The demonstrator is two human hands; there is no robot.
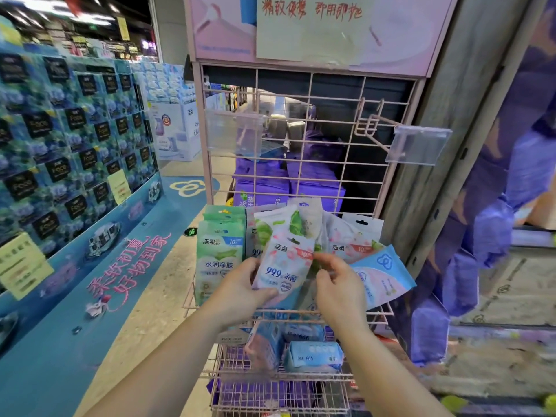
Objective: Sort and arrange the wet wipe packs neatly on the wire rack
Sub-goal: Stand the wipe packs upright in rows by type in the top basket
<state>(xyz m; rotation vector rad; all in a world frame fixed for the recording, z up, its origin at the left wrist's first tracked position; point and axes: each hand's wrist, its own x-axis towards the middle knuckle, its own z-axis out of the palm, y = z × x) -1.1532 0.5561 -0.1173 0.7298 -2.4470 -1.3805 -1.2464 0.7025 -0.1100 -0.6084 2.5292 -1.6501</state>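
A pink wire rack (pixel 304 127) stands in front of me. Its middle basket holds wet wipe packs: a green stack (pixel 219 260) upright at the left, pink-and-white packs (pixel 352 242) at the right, and a blue-and-pink pack (pixel 383 275) leaning out to the right. My left hand (pixel 240 288) grips a pink floral wipe pack (pixel 284 266) from below and the left, tilted in front of the others. My right hand (pixel 338 284) touches that pack's right edge with curled fingers; whether it pinches it I cannot make out.
A lower basket (pixel 282 377) holds blue wipe packs (pixel 313 355). Two clear price-tag holders (pixel 418 145) stick out on hooks from the rack's grid. A blue display of boxed tissues (pixel 69 139) lines the left. Purple packs (pixel 487 242) and a wooden post fill the right.
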